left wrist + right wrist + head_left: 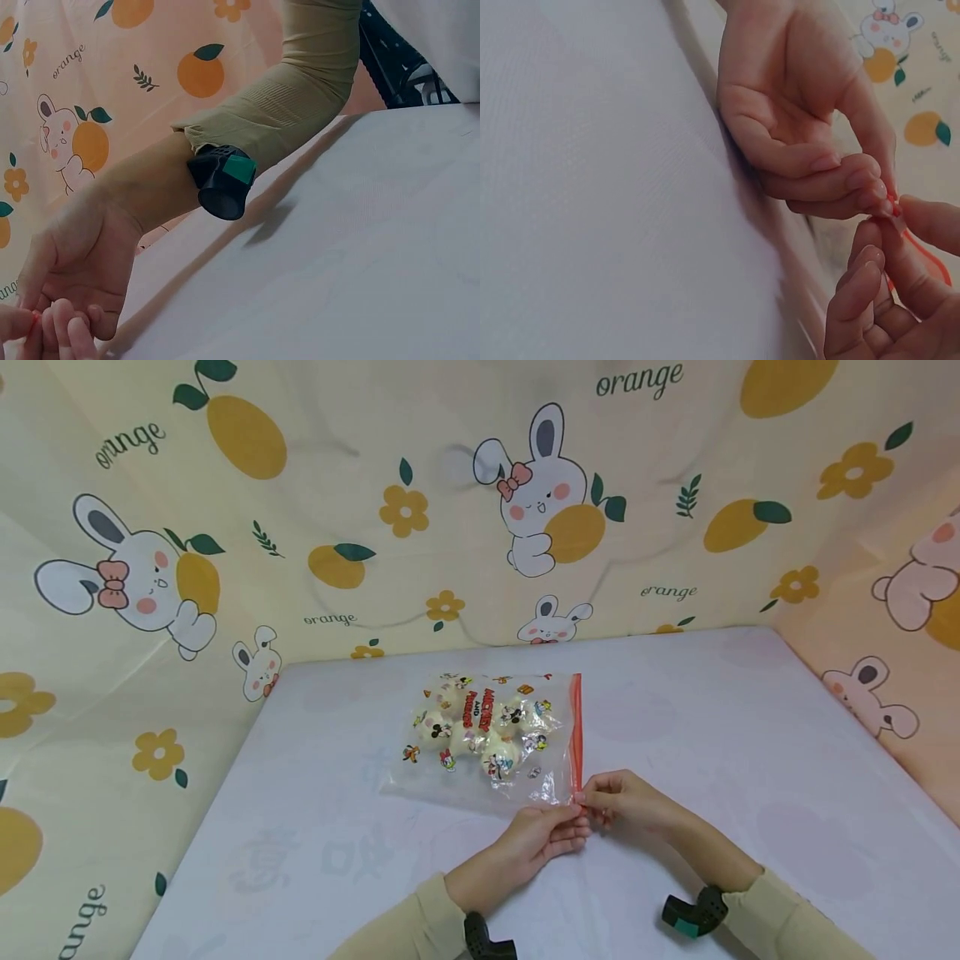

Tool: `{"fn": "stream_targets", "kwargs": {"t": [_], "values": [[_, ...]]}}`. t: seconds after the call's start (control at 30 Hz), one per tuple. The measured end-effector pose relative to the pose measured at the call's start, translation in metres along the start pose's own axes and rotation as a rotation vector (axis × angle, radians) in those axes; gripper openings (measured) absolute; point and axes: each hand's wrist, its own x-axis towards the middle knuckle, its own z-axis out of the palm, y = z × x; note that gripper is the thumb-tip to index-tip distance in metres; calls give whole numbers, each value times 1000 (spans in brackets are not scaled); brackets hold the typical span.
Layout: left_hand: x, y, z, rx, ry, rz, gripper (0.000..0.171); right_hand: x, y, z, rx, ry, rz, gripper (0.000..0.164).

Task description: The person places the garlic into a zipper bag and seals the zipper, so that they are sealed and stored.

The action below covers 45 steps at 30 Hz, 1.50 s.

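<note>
A clear zip bag [551, 777] printed with cartoon characters lies flat on the table, its red zip strip [577, 727] on the right side. Whitish rounded items [501, 756] show through the plastic, too covered by the print to identify. At the strip's near end my left hand [534, 843] pinches the corner between thumb and fingers. My right hand [630, 800] pinches the same red corner from the other side, its fingertips meeting the left ones. In the right wrist view a bit of the red strip [926, 259] shows beside the right fingers.
The bag rests on a white-covered table [315, 735]. Patterned cloth [450, 468] with rabbits and oranges hangs behind and along both sides. A dark wrist device [693, 912] sits on the right wrist, another [487, 939] on the left.
</note>
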Motion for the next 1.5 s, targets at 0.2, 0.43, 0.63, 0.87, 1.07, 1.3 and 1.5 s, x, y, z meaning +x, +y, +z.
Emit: {"fn": "stream_targets", "kwargs": {"t": [0.2, 0.43, 0.63, 0.87, 1.07, 1.3, 1.5], "values": [[1, -1, 2, 10, 16, -5, 27, 0, 0, 0, 5, 4, 29, 38], [2, -2, 3, -3, 23, 1, 24, 0, 0, 0, 2, 1, 31, 38], [2, -3, 4, -16, 24, 3, 23, 1, -1, 0, -9, 4, 35, 38], [1, -2, 5, -11, 15, 7, 26, 2, 0, 1, -8, 14, 38, 39], [-1, -1, 6, -5, 29, 12, 28, 2, -1, 1, 1, 23, 50, 37], [-1, 0, 10, -2, 58, 14, 29, 4, -4, 1, 28, 21, 74, 33], [-1, -1, 11, 0, 75, 9, 28, 7, -7, 1, 24, 21, 87, 33]]}}
